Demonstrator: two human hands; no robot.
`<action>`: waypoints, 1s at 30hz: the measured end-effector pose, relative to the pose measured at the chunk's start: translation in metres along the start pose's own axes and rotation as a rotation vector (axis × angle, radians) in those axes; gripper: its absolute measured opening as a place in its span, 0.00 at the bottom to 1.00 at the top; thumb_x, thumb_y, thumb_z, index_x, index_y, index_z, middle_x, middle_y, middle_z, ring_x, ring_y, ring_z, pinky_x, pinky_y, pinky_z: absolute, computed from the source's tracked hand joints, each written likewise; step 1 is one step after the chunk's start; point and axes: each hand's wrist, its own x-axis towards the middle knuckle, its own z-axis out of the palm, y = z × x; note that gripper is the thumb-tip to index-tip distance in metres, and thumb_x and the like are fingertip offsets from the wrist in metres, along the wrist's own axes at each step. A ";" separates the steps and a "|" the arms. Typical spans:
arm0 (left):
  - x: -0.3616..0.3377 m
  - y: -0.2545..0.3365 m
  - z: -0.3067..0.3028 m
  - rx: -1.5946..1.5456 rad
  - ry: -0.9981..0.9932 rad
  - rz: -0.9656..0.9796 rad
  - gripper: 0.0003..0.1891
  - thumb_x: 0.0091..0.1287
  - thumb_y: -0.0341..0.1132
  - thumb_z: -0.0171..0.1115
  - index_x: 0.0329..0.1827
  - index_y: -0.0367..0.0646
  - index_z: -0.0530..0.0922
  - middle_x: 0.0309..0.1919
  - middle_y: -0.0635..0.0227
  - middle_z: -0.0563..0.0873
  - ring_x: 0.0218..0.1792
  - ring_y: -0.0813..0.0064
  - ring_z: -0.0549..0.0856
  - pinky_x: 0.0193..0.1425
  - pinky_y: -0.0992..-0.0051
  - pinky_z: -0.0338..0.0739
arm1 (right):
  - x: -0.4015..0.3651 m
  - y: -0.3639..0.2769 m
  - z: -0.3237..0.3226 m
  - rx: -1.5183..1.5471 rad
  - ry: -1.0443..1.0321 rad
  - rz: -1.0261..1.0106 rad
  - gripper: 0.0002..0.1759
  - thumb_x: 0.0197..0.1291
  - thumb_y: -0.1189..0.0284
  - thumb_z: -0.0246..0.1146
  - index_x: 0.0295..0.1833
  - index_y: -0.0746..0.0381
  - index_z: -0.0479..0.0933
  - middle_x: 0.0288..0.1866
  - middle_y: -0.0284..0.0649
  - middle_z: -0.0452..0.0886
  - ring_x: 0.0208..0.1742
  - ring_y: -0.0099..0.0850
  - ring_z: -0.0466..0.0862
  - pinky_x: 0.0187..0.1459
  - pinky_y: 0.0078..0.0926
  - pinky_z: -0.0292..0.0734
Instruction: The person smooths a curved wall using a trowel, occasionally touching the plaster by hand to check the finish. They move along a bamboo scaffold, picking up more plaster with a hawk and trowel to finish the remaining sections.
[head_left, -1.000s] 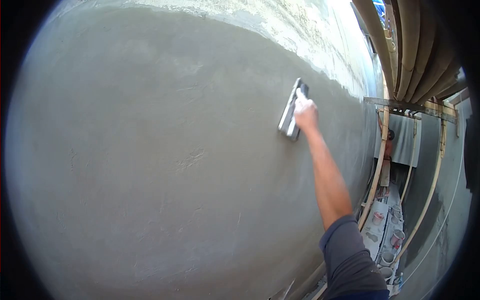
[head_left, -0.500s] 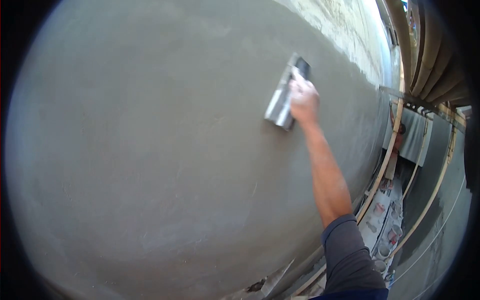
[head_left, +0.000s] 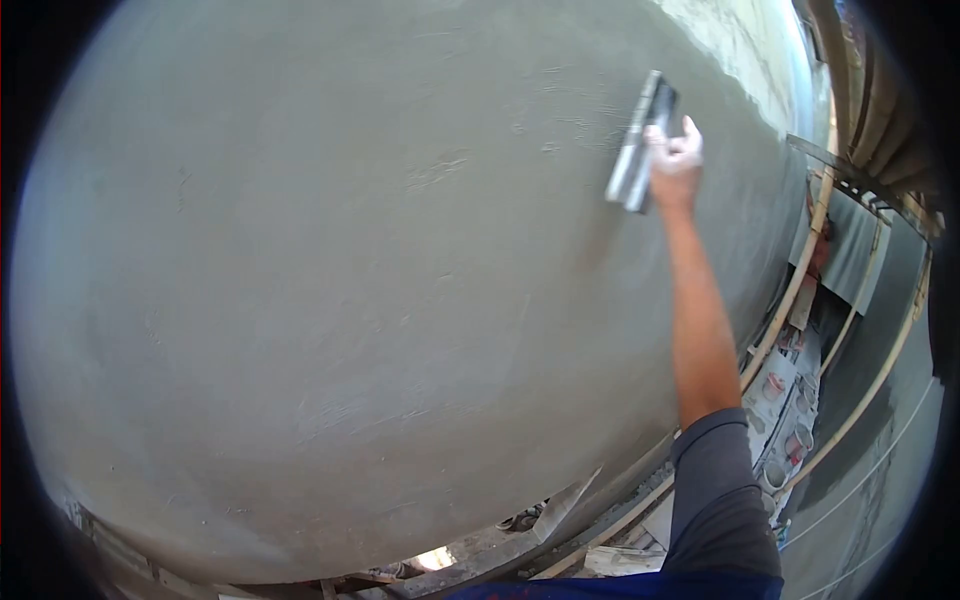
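My right hand [head_left: 676, 160] is wrapped round the handle of a plastering trowel [head_left: 630, 165]. The trowel's long metal blade stands nearly upright, tilted a little to the right at its top, and lies against or very close to the wet grey plaster wall [head_left: 380, 270]. Pale plaster coats my fingers. Short ridges and scratch marks show in the plaster left of the blade. Above and to the right, a rough whitish patch [head_left: 745, 55] borders the smooth grey coat. My left hand is out of view.
Bamboo poles [head_left: 795, 300] rise at the right, below a metal beam [head_left: 840, 160]. Several buckets [head_left: 773, 475] stand on the walkway far below. Another person [head_left: 822, 250] is partly visible beyond the poles. Boards [head_left: 615, 560] lie along the wall's lower edge.
My right hand and the trowel have moved up and to the right across the wall. The camera view has shifted too, showing more of the wall's bottom edge.
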 end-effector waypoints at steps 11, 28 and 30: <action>0.004 -0.033 0.007 0.093 0.202 0.506 0.55 0.48 0.75 0.68 0.67 0.38 0.66 0.46 0.45 0.81 0.39 0.55 0.85 0.44 0.64 0.80 | 0.028 0.053 0.016 -0.009 0.012 0.032 0.17 0.65 0.64 0.64 0.47 0.69 0.82 0.37 0.43 0.86 0.36 0.31 0.83 0.42 0.29 0.77; -0.009 -0.005 -0.004 -0.275 0.149 0.213 0.35 0.59 0.56 0.61 0.71 0.57 0.68 0.37 0.48 0.81 0.33 0.58 0.82 0.37 0.63 0.75 | 0.026 0.034 0.003 -0.096 -0.012 -0.087 0.18 0.68 0.64 0.63 0.50 0.69 0.81 0.37 0.39 0.86 0.40 0.24 0.83 0.43 0.25 0.77; -0.010 -0.008 -0.005 -0.262 0.142 0.241 0.34 0.61 0.52 0.60 0.72 0.56 0.67 0.35 0.49 0.80 0.31 0.58 0.81 0.35 0.62 0.74 | 0.057 0.087 -0.007 -0.175 0.022 -0.008 0.18 0.67 0.64 0.63 0.50 0.69 0.82 0.38 0.41 0.86 0.40 0.26 0.83 0.43 0.26 0.77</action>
